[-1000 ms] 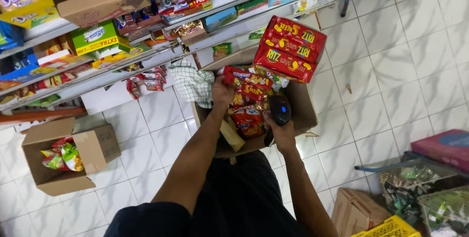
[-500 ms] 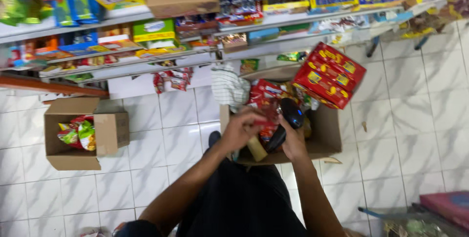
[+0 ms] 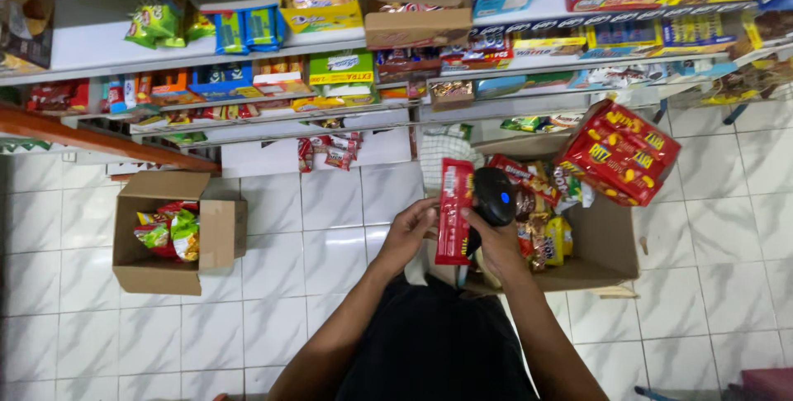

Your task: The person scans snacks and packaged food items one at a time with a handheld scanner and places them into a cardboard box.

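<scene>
A long red snack packet (image 3: 454, 211) stands upright between both hands over the white tiled floor. My left hand (image 3: 407, 232) grips its left edge. My right hand (image 3: 493, 240) holds a black handheld scanner (image 3: 496, 195) whose head sits against the packet's right side. Just right of the hands is an open cardboard box (image 3: 607, 244) filled with mixed snack packets (image 3: 541, 203). A big red carton of crackers (image 3: 619, 151) leans on the box's far corner.
Shelves (image 3: 248, 50) packed with boxed and bagged snacks run across the top. A smaller open cardboard box (image 3: 169, 232) with green and red packets sits on the floor at left. A wooden rail (image 3: 99, 141) slants in from the left.
My left hand has lifted a red packet out of the box and turned it upright. My right hand has brought the scanner against it. The view has shifted right.
</scene>
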